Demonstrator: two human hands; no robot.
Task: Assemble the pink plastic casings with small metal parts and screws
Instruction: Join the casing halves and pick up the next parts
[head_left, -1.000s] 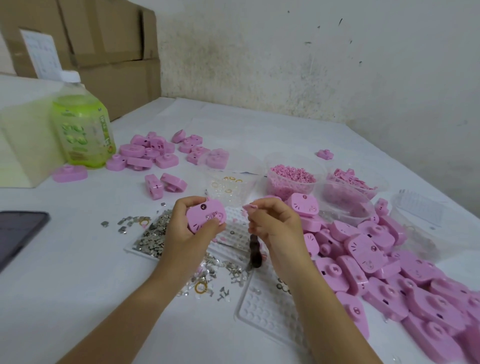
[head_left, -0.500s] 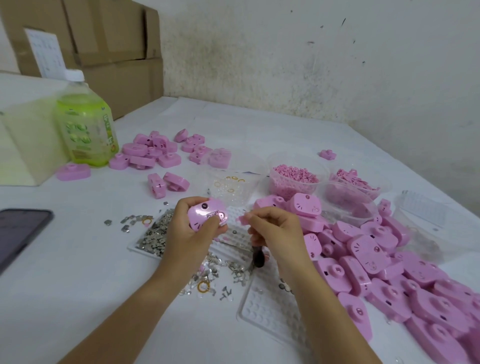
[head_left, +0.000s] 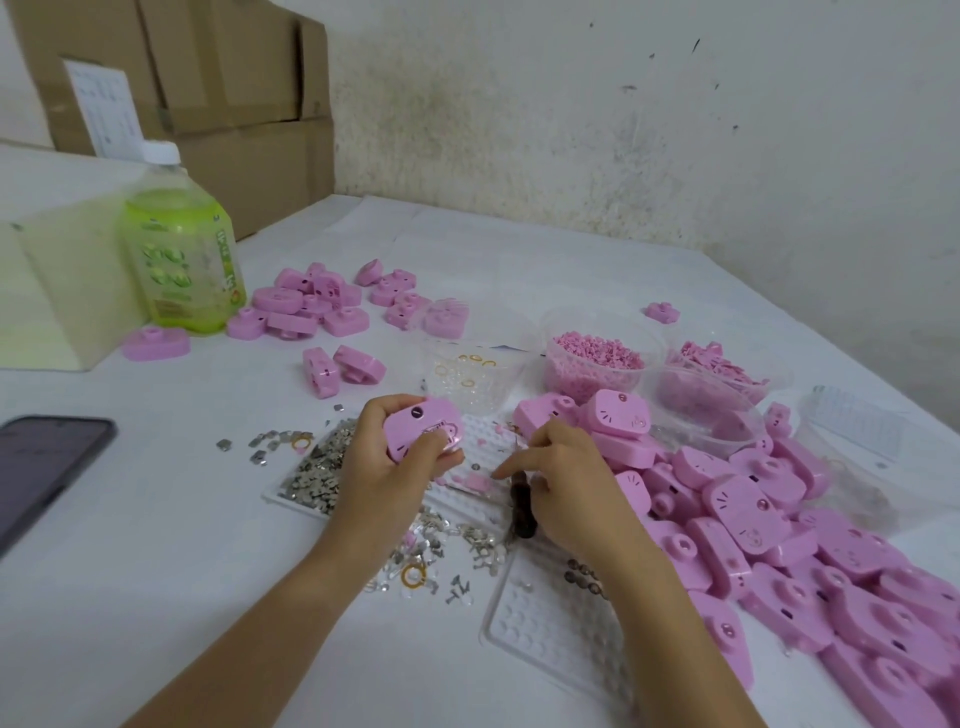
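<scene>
The pink casing being worked on is up off the table in the left hand, just above the far end of a white dimpled tray. The fingers curl round its far edge and the thumb presses on its printed face, beside a small metal fitting. The right hand is low over the same tray. Its index finger is stretched out, with the tip next to a small pink part lying there. The other fingers are curled over a dark-handled tool tucked under the palm.

A heap of small metal parts covers the tray's left end. More metal bits and a brass ring lie loose on the white table between the forearms. A second dimpled tray lies under the right forearm.

To the right a large pile of pink casings spreads towards the table edge. Behind the hands stand clear cups: one with brass rings, one full of pink pellets, and one with larger pink pieces. A smaller cluster of casings lies at the back left beside a green bottle. A phone rests at the left edge. Cardboard boxes are stacked in the corner.
</scene>
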